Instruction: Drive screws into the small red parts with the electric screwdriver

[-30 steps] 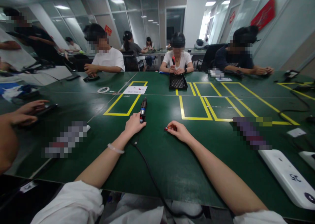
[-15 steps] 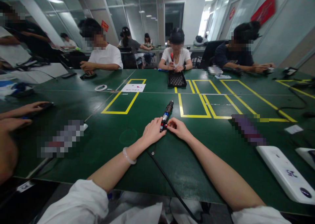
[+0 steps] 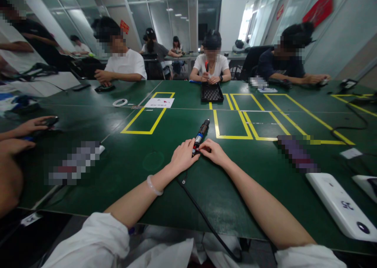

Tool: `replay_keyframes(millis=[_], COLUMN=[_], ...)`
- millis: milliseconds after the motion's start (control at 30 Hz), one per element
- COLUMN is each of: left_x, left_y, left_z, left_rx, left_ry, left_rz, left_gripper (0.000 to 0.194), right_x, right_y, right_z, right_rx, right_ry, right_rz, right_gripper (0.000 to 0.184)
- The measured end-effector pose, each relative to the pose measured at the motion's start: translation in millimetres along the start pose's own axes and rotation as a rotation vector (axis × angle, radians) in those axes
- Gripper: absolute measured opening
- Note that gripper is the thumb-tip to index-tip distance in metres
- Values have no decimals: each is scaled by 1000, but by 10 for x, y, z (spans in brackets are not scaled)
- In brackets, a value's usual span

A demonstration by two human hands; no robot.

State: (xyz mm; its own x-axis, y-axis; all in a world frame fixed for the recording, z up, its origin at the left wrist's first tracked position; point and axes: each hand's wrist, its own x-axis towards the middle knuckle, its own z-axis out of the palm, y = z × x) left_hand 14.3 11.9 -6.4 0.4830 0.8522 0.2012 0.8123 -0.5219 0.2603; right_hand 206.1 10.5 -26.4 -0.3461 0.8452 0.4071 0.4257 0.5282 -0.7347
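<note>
A slim electric screwdriver [image 3: 201, 133] lies on the green table before me, its silver, blue and black inner parts bare and its tip pointing away. My left hand [image 3: 184, 156] is closed around its near end from the left and holds it down. The fingertips of my right hand [image 3: 214, 153] are pinched together at the red and black parts by that same end. Whatever small piece they may hold is hidden. Below my left hand a black cable [image 3: 203, 215] with a small ring terminal [image 3: 183, 181] at its end runs off the near table edge.
A white power bank [image 3: 338, 207] and a blurred phone [image 3: 297, 154] lie to the right, another blurred phone [image 3: 75, 164] to the left. Yellow tape [image 3: 234, 137] marks the green table. Opposite, a person works over a black tray [image 3: 212, 95]. A neighbour's hands [image 3: 32, 130] are at far left.
The screwdriver's tip has swung slightly right. My right fingertips have shifted a little at its near end, and less orange shows beside them. My left hand keeps its hold.
</note>
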Motion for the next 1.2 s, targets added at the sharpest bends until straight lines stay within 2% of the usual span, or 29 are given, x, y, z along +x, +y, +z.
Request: replay_keyframes(millis=[233,500,733,867,967,1067,1200], left_x=[-1,112,131,124,118,98,54], left_y=[32,147,59,-89,-278,-547,-1012], left_z=[-14,-48,-99,-125,-168,-251,-404], left_rx=[116,223,216,231,264,291,323], left_ry=[-8,-25,-37,-18,-19,-32,-43], left_rz=[19,-51,-24,-24,-73,-146,-238], left_gripper=[68,59,59,61,64,66,69], right_x=[7,-15,-30,-28,-28,-28,-26], right_y=[48,-68,-69,-65,-46,-34,-56], right_z=[42,-25,9,13,4,-2,-9], right_rx=[43,42,118,121,121,118,103], right_ry=[23,56,20,16,21,18,9], right_rz=[27,79,98,124,136,142,149], right_gripper=[9,17,20,19,18,17,16])
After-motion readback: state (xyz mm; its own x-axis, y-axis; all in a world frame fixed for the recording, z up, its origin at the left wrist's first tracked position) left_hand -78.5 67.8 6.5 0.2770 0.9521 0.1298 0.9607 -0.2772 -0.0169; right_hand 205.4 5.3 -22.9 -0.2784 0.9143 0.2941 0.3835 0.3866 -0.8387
